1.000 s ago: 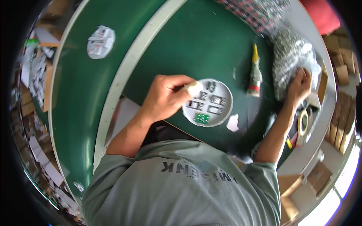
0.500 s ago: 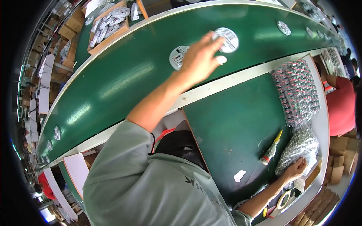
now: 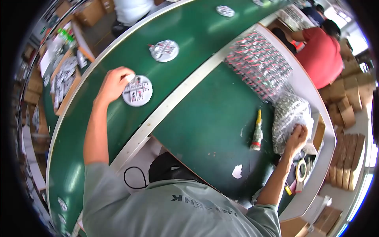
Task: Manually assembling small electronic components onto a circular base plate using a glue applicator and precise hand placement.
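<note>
On the green belt, my left hand is closed at the upper-left rim of a round white disc, its thumb lying over the edge. Small dark and red parts sit in the disc's face. A second such disc lies farther along. Over on the right, my right hand has its fingers bent together on a clear plastic bag full of small metal pieces; its fingertips are partly lost in the plastic. A screwdriver-like tool with a yellow tip and wrapped body lies left of the bag.
Rows of red-and-dark parts in clear wrap lie behind the bag. A tape roll is near my right forearm. Across the belt stands a box of grey parts. A person in red sits at the far right.
My view has turned to the right. My left hand has gone from over the farther disc to the rim of the nearer one, fingers now curled in. My right hand stays at the bag.
</note>
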Tool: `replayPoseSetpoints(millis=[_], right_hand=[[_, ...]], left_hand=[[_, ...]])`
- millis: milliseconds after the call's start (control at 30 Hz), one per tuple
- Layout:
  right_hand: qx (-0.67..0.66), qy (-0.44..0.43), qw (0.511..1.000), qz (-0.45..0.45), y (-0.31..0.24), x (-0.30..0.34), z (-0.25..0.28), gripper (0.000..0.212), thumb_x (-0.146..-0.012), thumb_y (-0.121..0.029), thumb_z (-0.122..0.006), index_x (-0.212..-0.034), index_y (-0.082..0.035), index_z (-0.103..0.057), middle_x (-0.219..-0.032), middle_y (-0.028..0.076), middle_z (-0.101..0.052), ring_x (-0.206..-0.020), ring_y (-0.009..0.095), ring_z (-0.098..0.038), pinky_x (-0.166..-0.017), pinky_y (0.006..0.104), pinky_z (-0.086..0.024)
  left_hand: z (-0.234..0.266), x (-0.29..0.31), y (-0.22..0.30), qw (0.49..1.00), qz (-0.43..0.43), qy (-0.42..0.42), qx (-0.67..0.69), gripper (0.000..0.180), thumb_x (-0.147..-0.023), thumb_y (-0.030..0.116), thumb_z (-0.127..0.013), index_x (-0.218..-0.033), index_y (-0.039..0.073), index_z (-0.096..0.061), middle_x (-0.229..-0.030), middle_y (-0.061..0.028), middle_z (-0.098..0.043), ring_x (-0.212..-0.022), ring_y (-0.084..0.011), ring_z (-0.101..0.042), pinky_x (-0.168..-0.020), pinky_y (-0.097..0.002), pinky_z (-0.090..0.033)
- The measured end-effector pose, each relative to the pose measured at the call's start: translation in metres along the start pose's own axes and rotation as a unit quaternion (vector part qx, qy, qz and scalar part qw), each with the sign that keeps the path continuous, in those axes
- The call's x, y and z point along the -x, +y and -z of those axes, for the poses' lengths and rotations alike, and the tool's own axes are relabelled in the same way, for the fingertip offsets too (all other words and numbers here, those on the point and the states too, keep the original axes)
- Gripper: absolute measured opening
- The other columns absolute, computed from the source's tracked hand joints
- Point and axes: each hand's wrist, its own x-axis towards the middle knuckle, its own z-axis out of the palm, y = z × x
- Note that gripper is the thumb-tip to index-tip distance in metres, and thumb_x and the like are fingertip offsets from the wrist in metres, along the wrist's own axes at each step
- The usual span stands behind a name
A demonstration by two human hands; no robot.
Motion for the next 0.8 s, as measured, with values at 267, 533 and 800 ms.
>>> replayPoseSetpoints(millis=[267,533,800], right_hand=[[0.043,-0.108,0.991,-0.059,-0.044,-0.020,0.045,0.025,-0.103,-0.014,-0.075,-0.122,0.003,-0.076,-0.108,0.008,-0.078,-0.095,0.015,-0.071,-0.088,0.0308,-0.057],[-0.058,-0.305,0.948,0.063,-0.199,0.167,-0.013,0.022,-0.092,0.005,-0.082,-0.112,-0.004,-0.078,-0.110,0.008,-0.081,-0.104,0.017,-0.075,-0.094,0.0311,-0.060],[-0.050,-0.316,0.911,0.260,-0.192,0.208,-0.060,0.026,-0.082,0.004,-0.086,-0.106,-0.005,-0.079,-0.110,0.010,-0.081,-0.101,0.032,-0.074,-0.088,0.0394,-0.060]], left_hand=[[-0.117,0.082,0.159,0.987,-0.007,0.095,0.129,0.022,-0.090,-0.005,-0.073,-0.112,0.000,-0.072,-0.095,-0.0140,-0.071,-0.079,-0.0262,-0.072,-0.073,-0.0371,-0.058],[-0.177,0.099,0.176,0.986,-0.084,0.102,0.105,0.029,-0.086,-0.005,-0.075,-0.115,0.000,-0.072,-0.090,-0.0115,-0.067,-0.081,-0.0287,-0.067,-0.074,-0.0407,-0.054],[-0.180,0.101,0.175,0.982,-0.110,0.097,0.115,0.029,-0.085,-0.002,-0.076,-0.114,0.002,-0.072,-0.092,-0.0117,-0.065,-0.084,-0.0326,-0.064,-0.077,-0.0451,-0.051]])
